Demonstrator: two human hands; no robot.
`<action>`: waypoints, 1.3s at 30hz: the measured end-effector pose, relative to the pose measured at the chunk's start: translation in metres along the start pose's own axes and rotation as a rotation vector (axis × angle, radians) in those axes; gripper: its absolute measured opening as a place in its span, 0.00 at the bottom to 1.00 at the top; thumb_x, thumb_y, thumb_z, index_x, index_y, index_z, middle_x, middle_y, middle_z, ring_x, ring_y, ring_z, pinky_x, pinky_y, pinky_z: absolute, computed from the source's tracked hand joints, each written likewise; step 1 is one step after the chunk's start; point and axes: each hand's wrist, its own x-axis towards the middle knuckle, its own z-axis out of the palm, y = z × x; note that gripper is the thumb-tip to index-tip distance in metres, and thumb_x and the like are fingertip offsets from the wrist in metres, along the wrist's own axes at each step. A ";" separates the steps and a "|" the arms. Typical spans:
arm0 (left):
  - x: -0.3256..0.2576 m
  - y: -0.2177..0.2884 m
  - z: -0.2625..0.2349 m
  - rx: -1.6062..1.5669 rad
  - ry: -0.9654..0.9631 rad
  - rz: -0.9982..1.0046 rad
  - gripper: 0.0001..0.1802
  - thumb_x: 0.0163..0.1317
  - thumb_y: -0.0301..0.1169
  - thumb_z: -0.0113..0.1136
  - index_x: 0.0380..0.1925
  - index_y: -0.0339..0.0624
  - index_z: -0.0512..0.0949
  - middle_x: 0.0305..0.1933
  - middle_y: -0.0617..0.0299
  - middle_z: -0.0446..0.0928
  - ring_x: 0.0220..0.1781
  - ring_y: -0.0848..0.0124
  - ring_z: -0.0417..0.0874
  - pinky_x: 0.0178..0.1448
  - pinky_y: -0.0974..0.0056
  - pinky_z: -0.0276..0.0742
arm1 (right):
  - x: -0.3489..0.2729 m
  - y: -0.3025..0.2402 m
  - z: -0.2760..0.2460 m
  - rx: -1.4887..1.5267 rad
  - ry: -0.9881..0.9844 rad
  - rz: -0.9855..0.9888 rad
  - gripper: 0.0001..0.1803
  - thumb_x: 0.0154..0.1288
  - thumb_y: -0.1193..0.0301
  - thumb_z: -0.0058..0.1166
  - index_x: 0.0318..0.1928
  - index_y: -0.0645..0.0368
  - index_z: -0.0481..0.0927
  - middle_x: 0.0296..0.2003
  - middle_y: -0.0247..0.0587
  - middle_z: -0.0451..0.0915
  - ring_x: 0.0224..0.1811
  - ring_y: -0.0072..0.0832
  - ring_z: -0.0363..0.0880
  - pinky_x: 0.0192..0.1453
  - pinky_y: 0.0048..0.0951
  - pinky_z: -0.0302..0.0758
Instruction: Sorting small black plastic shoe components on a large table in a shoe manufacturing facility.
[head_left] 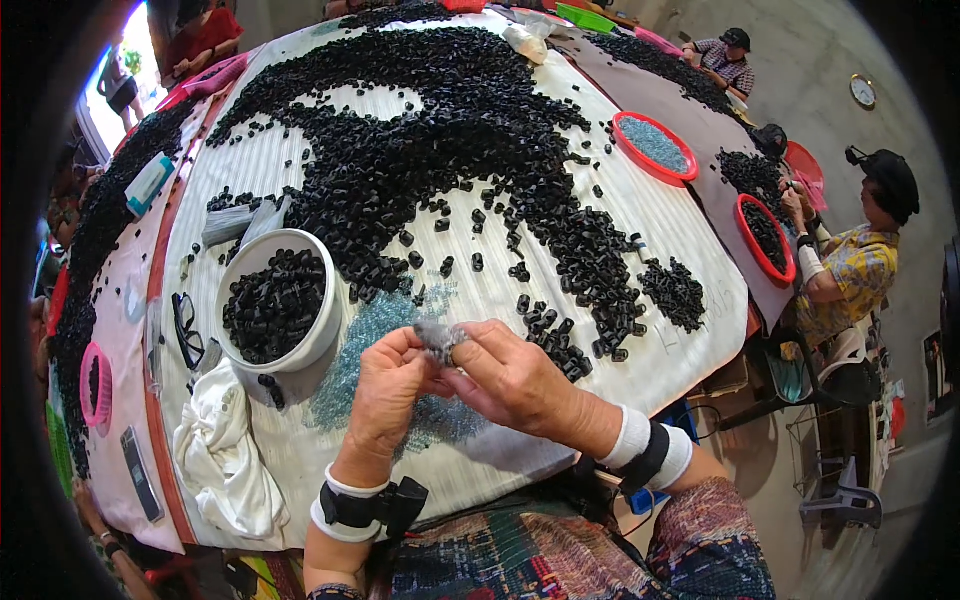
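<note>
Two foreground hands, one white bucket, one pair of glasses, one phone, one crumpled cloth, one wall clock.

From your head, the left fisheye looks down and ahead over the near edge of the bench, with your fingers close below. Its wide, round-rimmed view bends straight edges and reaches the bench's far end and the wall to its right.
</note>
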 end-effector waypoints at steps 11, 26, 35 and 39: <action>-0.003 0.012 0.003 -0.047 0.127 -0.031 0.12 0.59 0.23 0.59 0.43 0.32 0.75 0.35 0.55 0.80 0.32 0.73 0.83 0.32 0.72 0.82 | -0.056 0.038 -0.054 -0.080 -0.353 0.419 0.09 0.51 0.74 0.60 0.33 0.59 0.73 0.27 0.43 0.70 0.30 0.42 0.76 0.33 0.38 0.74; -0.001 0.010 0.001 -0.115 0.108 -0.003 0.11 0.60 0.23 0.60 0.43 0.36 0.75 0.39 0.56 0.81 0.33 0.72 0.83 0.32 0.71 0.82 | -0.013 0.093 -0.042 -0.325 -0.051 0.305 0.06 0.54 0.78 0.53 0.34 0.61 0.72 0.29 0.46 0.72 0.32 0.45 0.75 0.36 0.41 0.74; 0.000 0.012 -0.001 -0.134 0.139 0.033 0.11 0.61 0.23 0.59 0.43 0.37 0.75 0.41 0.54 0.80 0.32 0.72 0.84 0.30 0.70 0.83 | 0.003 0.095 -0.022 -0.257 -0.277 0.193 0.06 0.54 0.76 0.53 0.34 0.60 0.72 0.29 0.44 0.76 0.39 0.42 0.76 0.43 0.37 0.75; 0.001 0.009 -0.005 -0.171 0.164 0.072 0.10 0.61 0.23 0.58 0.43 0.39 0.75 0.40 0.53 0.80 0.31 0.73 0.84 0.29 0.70 0.83 | -0.011 0.069 -0.029 -0.126 -0.397 0.131 0.10 0.52 0.75 0.57 0.37 0.59 0.74 0.36 0.42 0.77 0.43 0.41 0.74 0.46 0.36 0.75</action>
